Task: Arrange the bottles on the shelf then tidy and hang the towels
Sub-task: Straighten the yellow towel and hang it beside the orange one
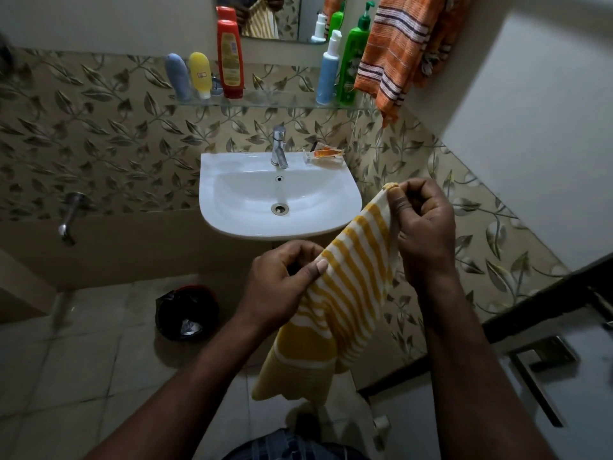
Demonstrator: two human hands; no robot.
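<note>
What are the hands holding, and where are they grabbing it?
Both hold the yellow striped towel: the left hand pinches its left edge, the right hand pinches its top corner.

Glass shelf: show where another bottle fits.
The glass shelf is bare between the tall red bottle and the blue pump bottle. Further left the grey tube and yellow tube crowd; far right, the green pump bottle stands by the orange striped towel.

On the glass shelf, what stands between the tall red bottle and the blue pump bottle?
Nothing: in the head view, the glass shelf is bare between the red bottle and the blue pump bottle.
</note>
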